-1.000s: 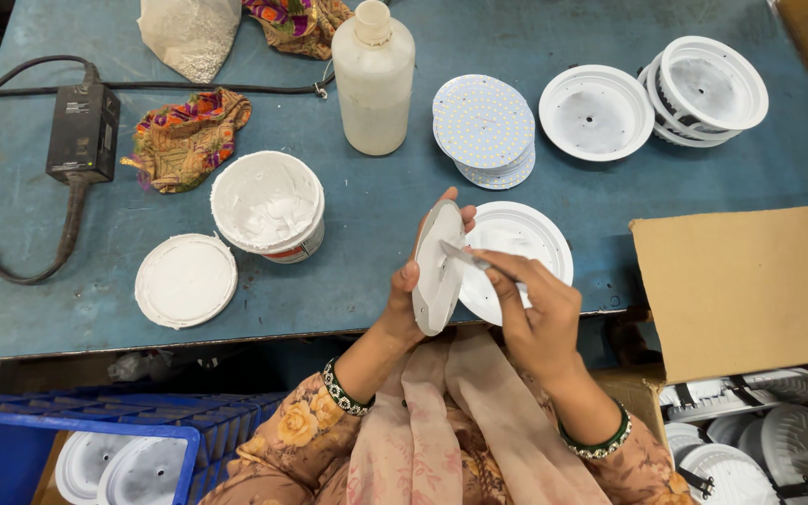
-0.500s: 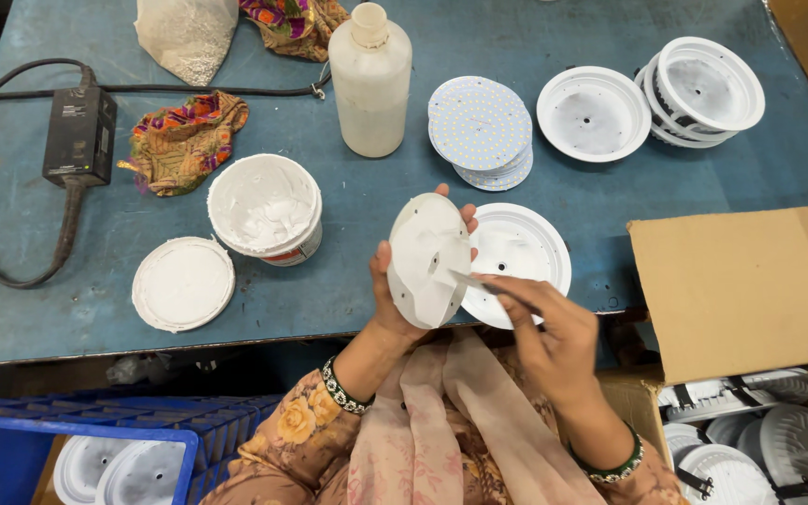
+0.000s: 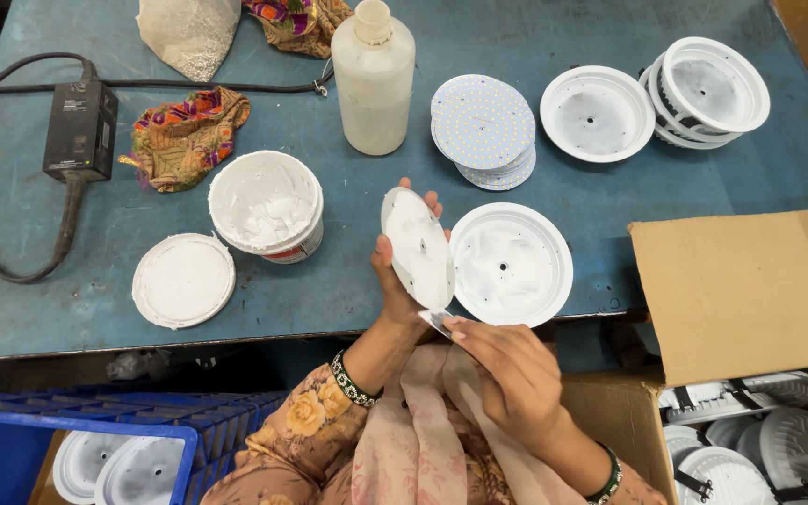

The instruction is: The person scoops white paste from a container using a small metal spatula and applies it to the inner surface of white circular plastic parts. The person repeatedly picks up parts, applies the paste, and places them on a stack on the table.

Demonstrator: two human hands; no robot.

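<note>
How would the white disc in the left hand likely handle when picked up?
The disc looks thin and flat, held on edge by the left hand alone, so it is probably light and stiff. A white paste seems to coat its face, so it may be slippery or messy there. Being round, it could roll if dropped on edge.

Left hand (image 3: 402,281) raised, fingers curled in a grip, right hand (image 3: 507,379) below it — fingertips pinched, both forearms bent inward
</note>
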